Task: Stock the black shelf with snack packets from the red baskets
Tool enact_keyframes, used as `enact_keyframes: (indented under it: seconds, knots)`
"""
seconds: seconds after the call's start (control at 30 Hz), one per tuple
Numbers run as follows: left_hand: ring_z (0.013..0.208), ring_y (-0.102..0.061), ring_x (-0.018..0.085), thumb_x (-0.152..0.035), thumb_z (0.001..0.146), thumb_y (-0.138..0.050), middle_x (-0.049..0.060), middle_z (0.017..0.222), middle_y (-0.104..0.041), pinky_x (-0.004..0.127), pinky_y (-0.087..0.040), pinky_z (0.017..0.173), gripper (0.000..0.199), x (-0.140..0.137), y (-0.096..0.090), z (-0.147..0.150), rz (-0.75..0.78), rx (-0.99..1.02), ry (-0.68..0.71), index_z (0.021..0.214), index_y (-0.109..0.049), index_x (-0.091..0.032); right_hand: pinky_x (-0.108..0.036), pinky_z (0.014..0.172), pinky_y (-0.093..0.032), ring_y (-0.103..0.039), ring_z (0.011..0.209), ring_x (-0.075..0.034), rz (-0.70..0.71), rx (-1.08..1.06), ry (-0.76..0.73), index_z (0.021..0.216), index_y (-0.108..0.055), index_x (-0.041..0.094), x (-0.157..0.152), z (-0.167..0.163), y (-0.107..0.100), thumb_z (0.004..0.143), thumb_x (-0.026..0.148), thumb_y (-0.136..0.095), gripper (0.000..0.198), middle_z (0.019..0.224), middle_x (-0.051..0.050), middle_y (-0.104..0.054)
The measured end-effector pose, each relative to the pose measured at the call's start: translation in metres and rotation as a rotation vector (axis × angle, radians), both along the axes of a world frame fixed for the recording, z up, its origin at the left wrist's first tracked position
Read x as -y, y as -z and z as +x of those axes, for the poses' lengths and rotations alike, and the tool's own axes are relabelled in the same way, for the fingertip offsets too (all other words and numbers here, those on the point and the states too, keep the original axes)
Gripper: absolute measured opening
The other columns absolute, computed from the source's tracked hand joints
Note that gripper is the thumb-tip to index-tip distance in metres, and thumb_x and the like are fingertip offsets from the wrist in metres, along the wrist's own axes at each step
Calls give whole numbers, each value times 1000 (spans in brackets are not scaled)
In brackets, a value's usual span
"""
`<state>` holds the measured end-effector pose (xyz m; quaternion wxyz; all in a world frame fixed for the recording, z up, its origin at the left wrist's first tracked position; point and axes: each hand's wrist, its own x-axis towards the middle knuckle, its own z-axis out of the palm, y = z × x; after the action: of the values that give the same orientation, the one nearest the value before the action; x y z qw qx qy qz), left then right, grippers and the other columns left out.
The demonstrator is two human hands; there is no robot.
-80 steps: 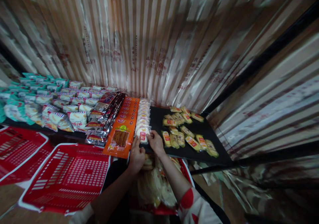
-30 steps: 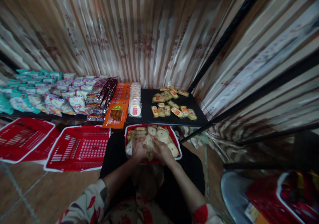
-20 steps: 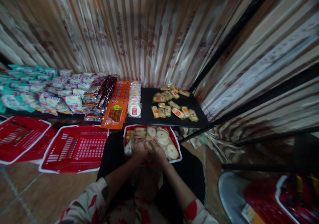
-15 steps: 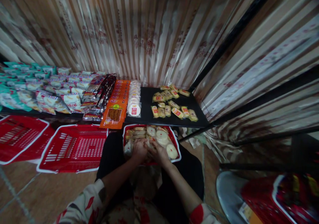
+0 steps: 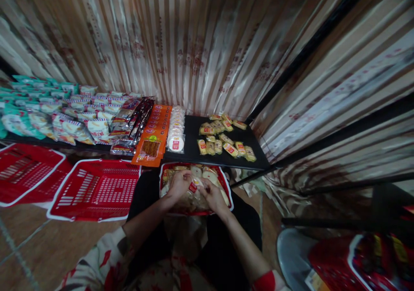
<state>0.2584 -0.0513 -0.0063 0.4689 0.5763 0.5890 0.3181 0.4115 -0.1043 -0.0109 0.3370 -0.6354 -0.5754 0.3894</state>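
Note:
My left hand (image 5: 178,185) and my right hand (image 5: 213,197) hold a clear-wrapped snack packet (image 5: 192,187) with a red label between them, fingers pinched on its two sides. Below and around them is a red basket (image 5: 229,194) with a white rim, resting between my knees. Inside it lie several round pale wrapped crackers (image 5: 210,177) and other packets, partly hidden by my hands. Just beyond the basket, a row of similar round white wrapped crackers (image 5: 176,143) stands on the black shelf (image 5: 191,153).
Yellow wrapped snacks (image 5: 230,149) lie on the shelf's right part. Orange packs (image 5: 148,147), dark foil packs (image 5: 131,122), white bags (image 5: 97,129) and green bags (image 5: 22,120) fill its left. Red baskets (image 5: 106,187) stand at left. A black metal frame (image 5: 291,66) rises at right.
My hands have come up from low in the basket, and the red-labelled packet now shows between them. The view has shifted slightly.

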Motion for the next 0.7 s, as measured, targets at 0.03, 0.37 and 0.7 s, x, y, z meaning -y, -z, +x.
enact_keyframes:
  seconds: [0.03, 0.37, 0.7]
  knots:
    - [77, -64, 13, -9, 76, -51, 5, 90, -70, 25, -50, 76, 30, -1, 1, -1, 16, -6, 1, 101, -65, -16, -35, 81, -51, -65, 87, -22, -14, -33, 6, 107, -60, 19, -1, 1, -2, 79, 42, -54, 37, 96, -6, -70]
    - [75, -64, 14, -17, 74, -55, 5, 86, -70, 26, -52, 73, 22, 12, 10, -4, -59, 164, 110, 95, -63, -14, -35, 65, -54, -68, 77, -23, -132, -427, 79, 108, -59, 19, -15, 15, -9, 69, 55, -64, 53, 87, -7, -71]
    - [71, -64, 12, -13, 74, -55, 3, 80, -68, 24, -52, 69, 14, -7, 11, -9, -29, 267, -151, 87, -60, -15, -30, 61, -52, -66, 66, -19, -105, -507, 118, 90, -61, 18, -39, -7, -26, 60, 54, -72, 48, 76, -5, -70]
